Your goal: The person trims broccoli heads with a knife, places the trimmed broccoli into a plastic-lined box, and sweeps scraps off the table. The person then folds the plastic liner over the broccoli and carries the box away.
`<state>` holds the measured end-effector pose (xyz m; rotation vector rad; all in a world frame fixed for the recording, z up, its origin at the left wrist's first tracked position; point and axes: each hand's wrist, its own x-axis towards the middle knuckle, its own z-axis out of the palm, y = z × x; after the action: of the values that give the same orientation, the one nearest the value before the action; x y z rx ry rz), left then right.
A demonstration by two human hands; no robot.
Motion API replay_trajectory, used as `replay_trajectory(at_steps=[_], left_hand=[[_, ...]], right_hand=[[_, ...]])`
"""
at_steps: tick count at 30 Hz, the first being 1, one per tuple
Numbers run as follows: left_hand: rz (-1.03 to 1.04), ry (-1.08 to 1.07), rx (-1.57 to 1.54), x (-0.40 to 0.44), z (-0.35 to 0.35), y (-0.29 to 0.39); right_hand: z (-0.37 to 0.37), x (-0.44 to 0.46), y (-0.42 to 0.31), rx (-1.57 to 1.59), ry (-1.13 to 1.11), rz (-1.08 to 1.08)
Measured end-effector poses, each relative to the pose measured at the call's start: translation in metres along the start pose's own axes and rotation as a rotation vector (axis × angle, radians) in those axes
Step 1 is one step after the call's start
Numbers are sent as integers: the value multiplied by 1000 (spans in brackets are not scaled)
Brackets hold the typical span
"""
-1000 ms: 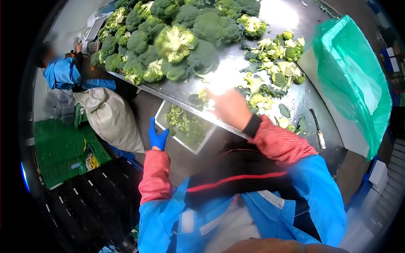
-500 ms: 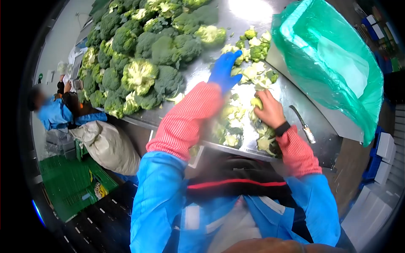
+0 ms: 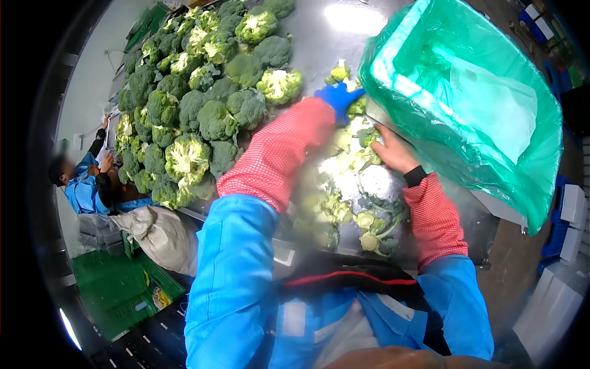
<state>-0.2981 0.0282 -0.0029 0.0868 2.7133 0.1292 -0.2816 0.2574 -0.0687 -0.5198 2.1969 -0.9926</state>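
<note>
Cut broccoli florets [image 3: 344,157] lie in a heap on the steel table [image 3: 316,52]. My left hand [image 3: 338,102], in a blue glove, rests at the far part of the heap with its fingers apart, partly over the florets. Just nearer to me, my bare right hand [image 3: 393,149] cups the heap's right side, its thumb and fingers apart around a small floret [image 3: 367,136]. More trimmings with leaves [image 3: 375,229] lie near the table's front edge. Beyond my hands to the right stands a crate lined with a green plastic bag [image 3: 424,80].
Many whole broccoli heads [image 3: 190,111] are piled on the left of the table. A co-worker in blue [image 3: 83,187] is at the far left. Below are a pale sack [image 3: 163,237] and a green crate [image 3: 117,295]. White boxes [image 3: 573,206] stand at the right.
My left hand came up from beside the table onto the florets. Both hands have moved with the florets toward the green-lined crate, which now appears nearer. The knife is no longer visible.
</note>
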Motion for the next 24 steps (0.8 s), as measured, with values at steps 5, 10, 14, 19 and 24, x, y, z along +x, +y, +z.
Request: replay_trajectory(at_steps=[5, 10, 14, 19, 24], left_hand=[[63, 352, -218, -13, 35, -8], [-42, 565, -645, -80, 44, -36], [41, 492, -496, -106, 75, -41], [33, 450, -88, -85, 81, -10], [-229, 285, -191, -82, 60, -12]], right_hand=[[19, 2, -32, -328, 112, 44], [9, -27, -34, 46, 316, -226], [7, -31, -85, 16, 413, -495], [17, 51, -148, -513, 649, -565], [33, 175, -142, -1129, 796, -305]])
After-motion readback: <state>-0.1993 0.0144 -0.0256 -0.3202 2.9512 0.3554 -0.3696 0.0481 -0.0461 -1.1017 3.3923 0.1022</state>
